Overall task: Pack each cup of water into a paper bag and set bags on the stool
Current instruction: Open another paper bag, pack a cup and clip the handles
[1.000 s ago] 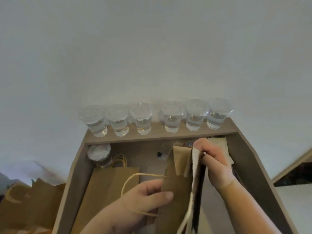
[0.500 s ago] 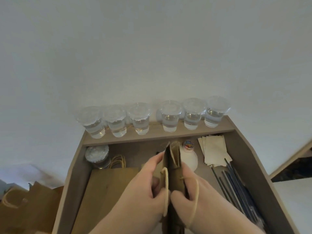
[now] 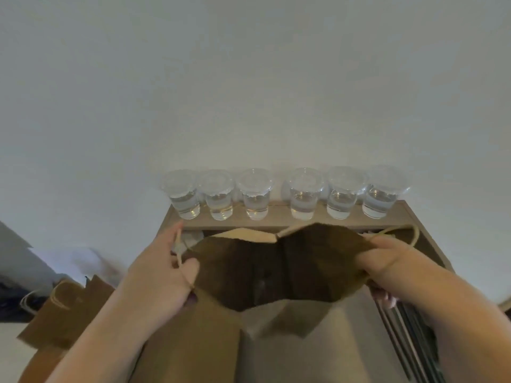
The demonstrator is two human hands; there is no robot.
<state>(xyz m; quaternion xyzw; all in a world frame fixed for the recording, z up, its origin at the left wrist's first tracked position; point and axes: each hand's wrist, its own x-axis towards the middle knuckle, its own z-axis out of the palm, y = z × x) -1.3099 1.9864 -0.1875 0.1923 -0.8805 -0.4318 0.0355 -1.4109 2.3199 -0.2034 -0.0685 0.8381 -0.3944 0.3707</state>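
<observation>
A brown paper bag (image 3: 276, 272) is held wide open in front of me, its dark inside facing up. My left hand (image 3: 163, 272) grips its left rim and twine handle. My right hand (image 3: 387, 261) grips the right rim. Several lidded clear cups of water (image 3: 302, 200) stand in a row on the wooden shelf (image 3: 276, 221) against the white wall, just beyond the bag. The leftmost cup (image 3: 184, 197) is near my left fingertips. The stool is out of view.
More brown paper bags (image 3: 66, 308) stand at the lower left, beside the wooden unit. Dark straws (image 3: 409, 335) lie at the lower right inside the unit. The unit's right wall (image 3: 423, 236) runs past my right hand.
The bag was folded flat and narrow between both hands; now the hands have moved apart and the bag's mouth is spread wide open, covering the unit's contents.
</observation>
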